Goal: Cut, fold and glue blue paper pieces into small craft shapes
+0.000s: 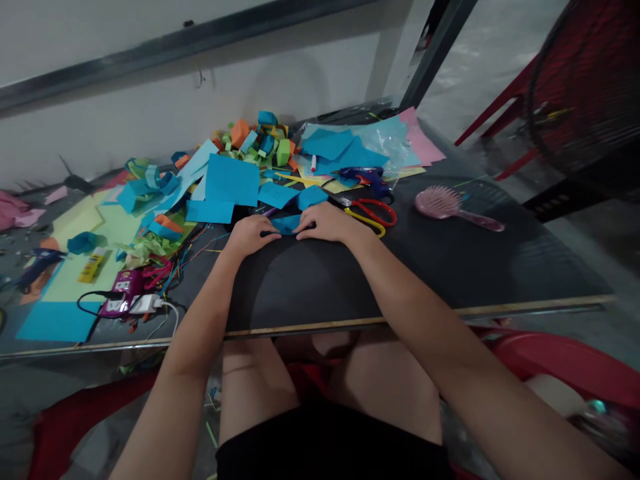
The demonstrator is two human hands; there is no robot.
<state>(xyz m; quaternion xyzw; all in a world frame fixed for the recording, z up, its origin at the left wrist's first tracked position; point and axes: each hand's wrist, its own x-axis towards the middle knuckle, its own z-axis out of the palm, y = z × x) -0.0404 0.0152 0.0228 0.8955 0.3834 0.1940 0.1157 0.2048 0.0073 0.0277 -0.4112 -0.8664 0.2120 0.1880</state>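
A small piece of blue paper (287, 225) lies low over the dark tabletop, held at its two ends. My left hand (251, 235) pinches the left end between thumb and fingers. At the other end, my right hand (323, 223) has its fingers closed on the same piece. Just behind it are a folded blue paper piece (312, 197) and a flat blue paper (277, 195). Scissors (375, 212) with red and yellow handles lie right beside my right hand. A larger blue sheet (233, 180) rests beyond my left hand.
Folded paper shapes (255, 141) are heaped by the wall. A blue glue gun (370, 179) and a pink hairbrush (450, 205) lie to the right. On the left are a purple power strip (125, 292), a yellow glue box (92, 265) and another glue gun (40, 265). A fan (590, 93) stands at right.
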